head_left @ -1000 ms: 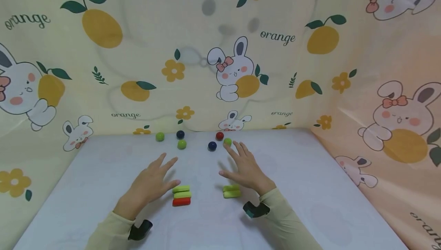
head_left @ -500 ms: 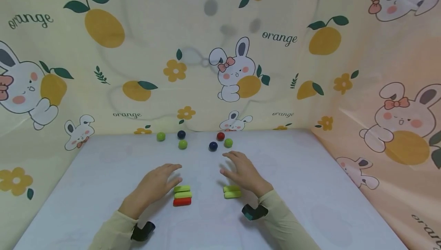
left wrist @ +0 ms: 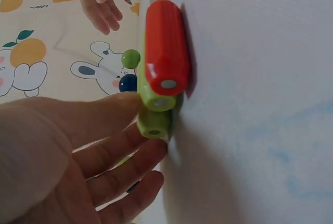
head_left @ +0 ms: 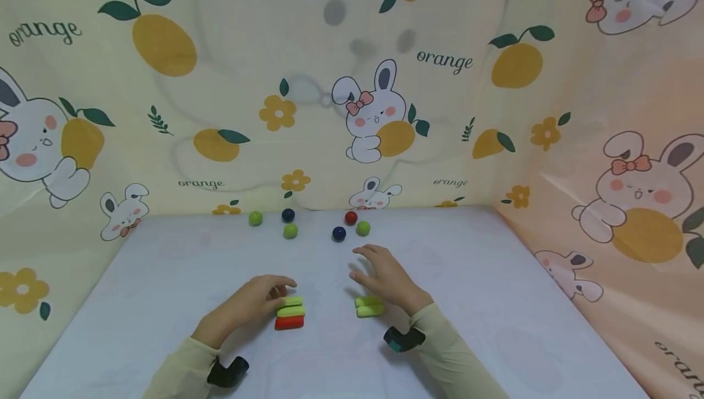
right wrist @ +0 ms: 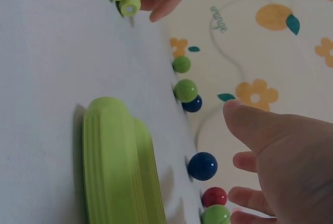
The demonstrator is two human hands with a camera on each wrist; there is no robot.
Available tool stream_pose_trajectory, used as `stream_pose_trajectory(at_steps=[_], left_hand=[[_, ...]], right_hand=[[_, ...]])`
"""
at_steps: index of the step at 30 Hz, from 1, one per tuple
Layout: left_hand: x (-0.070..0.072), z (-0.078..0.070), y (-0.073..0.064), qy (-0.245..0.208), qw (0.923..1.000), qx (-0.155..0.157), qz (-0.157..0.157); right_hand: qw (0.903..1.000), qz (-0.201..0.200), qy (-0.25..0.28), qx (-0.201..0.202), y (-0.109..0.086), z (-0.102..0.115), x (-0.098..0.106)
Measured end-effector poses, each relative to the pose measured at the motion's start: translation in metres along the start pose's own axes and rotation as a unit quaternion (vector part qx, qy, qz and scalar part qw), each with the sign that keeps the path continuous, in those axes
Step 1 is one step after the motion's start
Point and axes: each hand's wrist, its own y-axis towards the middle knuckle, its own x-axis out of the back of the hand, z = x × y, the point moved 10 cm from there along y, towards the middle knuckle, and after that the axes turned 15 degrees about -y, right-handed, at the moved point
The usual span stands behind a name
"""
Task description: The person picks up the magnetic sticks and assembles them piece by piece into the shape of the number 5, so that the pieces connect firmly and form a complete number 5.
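Observation:
A red rod (head_left: pixel 289 322) and two green rods (head_left: pixel 291 311) with round silver discs at their ends lie side by side, left of centre. My left hand (head_left: pixel 250 301) is at the farthest green rod (left wrist: pixel 154 125). Its thumb is by the rod's left end and its bent fingers reach past the far side. In the left wrist view the fingertips come right to that rod. My right hand (head_left: pixel 389 277) hovers, fingers loosely bent and holding nothing, above and beyond a pair of green rods (head_left: pixel 370 311). The right wrist view shows this pair (right wrist: pixel 117 166) close up.
Along the back of the white table (head_left: pixel 467 301) sit small balls: two green balls (head_left: pixel 290 230) with a dark blue ball (head_left: pixel 288 215) at left, then a dark blue ball (head_left: pixel 338 233), a red ball (head_left: pixel 351 217) and a green ball (head_left: pixel 363 228). A printed cloth (head_left: pixel 330 38) hangs behind.
My left hand has come down and toward me to the farthest green rod, its fingers bending more. My right hand has drawn back from the balls and lowered slightly. Rods and balls stay put.

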Motion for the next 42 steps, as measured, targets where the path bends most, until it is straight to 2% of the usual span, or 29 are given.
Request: stream_pose_trajectory(at_steps=[9, 17, 22, 31, 36, 42], left_hand=[[-0.003, 0.003, 0.002, 0.01, 0.9999, -0.004, -0.007], [-0.005, 0.006, 0.004, 0.001, 0.9998, 0.019, 0.0], [-0.003, 0.008, 0.01, -0.003, 0.9996, 0.027, -0.006], [0.0, 0.0, 0.019, -0.035, 0.9992, 0.011, -0.016], [0.0, -0.004, 0.025, -0.055, 0.9982, -0.001, -0.025], [-0.001, -0.009, 0.032, -0.082, 0.9962, -0.001, -0.031]], right_hand=[[0.9999, 0.004, 0.008, 0.009, 0.002, 0.0, -0.003], [0.9993, 0.023, 0.028, -0.002, 0.004, -0.005, -0.009], [0.9983, 0.027, 0.05, -0.01, 0.007, -0.008, -0.012], [0.9967, 0.024, 0.071, -0.03, 0.016, -0.018, -0.016], [0.996, 0.038, 0.079, -0.017, 0.023, -0.016, -0.021], [0.9958, 0.049, 0.076, -0.01, 0.035, -0.016, -0.028]])
